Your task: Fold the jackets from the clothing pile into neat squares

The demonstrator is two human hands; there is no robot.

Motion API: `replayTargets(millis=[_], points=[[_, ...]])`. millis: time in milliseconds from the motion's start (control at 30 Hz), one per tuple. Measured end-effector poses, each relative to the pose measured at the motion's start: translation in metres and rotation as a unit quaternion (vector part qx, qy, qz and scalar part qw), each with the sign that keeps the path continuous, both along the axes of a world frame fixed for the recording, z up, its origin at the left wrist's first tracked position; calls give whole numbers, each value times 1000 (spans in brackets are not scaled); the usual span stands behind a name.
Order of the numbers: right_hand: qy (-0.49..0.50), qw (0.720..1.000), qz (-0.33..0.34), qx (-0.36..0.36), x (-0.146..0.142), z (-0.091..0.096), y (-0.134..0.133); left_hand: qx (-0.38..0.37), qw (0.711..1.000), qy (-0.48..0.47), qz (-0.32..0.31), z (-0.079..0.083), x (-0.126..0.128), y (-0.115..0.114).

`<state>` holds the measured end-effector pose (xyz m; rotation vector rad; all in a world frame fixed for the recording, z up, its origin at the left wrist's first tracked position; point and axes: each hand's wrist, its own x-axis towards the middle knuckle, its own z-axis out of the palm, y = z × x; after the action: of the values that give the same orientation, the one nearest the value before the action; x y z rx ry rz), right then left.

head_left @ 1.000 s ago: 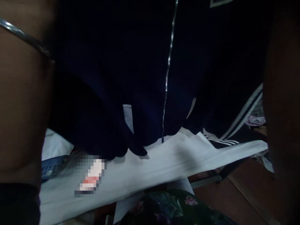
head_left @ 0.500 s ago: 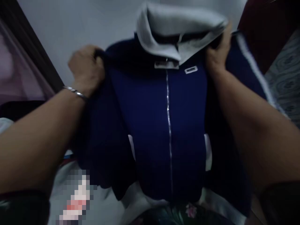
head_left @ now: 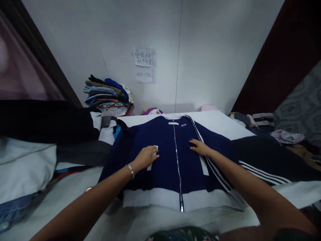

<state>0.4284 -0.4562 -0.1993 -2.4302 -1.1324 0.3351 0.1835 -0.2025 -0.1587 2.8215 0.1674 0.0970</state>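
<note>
A navy zip-up jacket (head_left: 164, 167) with a pale hem, pale pocket trims and white sleeve stripes lies front up in front of me, its collar at the far side. Over its left half is my left hand (head_left: 146, 156), fingers loosely bent beside the pocket trim and a bracelet on the wrist. My right hand (head_left: 199, 147) rests at the other side of the zip, near the striped sleeve, with its fingers apart. Neither hand grips the fabric. The zip is closed along the front.
Beneath the jacket is a white table (head_left: 220, 125). A pile of folded clothes (head_left: 106, 97) stands at the back left. Loose garments (head_left: 27, 157) lie to the left, and dark striped clothing (head_left: 268, 159) to the right. Handwritten paper notes (head_left: 145, 65) hang on the wall.
The jacket, held up by its shoulders before, now lies spread on the table. Both hands have let go of the shoulders and moved down onto its front.
</note>
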Motion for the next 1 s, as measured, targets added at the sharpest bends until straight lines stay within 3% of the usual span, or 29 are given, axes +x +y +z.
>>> replayTargets(millis=[67, 167, 300, 400, 567, 733, 800, 867, 1000], points=[[-34, 999, 13, 1, -8, -19, -24, 4, 999, 12, 32, -11, -23, -1], [-81, 997, 8, 12, -17, -31, -52, 22, 995, 10, 98, -15, -49, 7], [-101, 994, -34, 10, -25, -45, -82, 72, 976, -28, 205, -17, -82, 13], [-95, 991, -81, 37, -22, -63, -98, 60, 953, -25, 294, -18, -101, 8], [-67, 992, -90, 61, -13, -77, -104, -90, 908, 52, 406, -12, -111, -3], [-46, 992, -91, 80, -13, -73, -104, -287, 872, 2, 396, -6, -114, 0], [-33, 991, -91, 87, -15, -72, -104, -328, 853, -40, 403, -10, -119, 7], [-26, 991, -94, 97, -17, -69, -103, -294, 853, -39, 429, -16, -125, 16], [-20, 988, -100, 114, -22, -61, -100, -151, 883, 46, 442, -24, -133, 30]])
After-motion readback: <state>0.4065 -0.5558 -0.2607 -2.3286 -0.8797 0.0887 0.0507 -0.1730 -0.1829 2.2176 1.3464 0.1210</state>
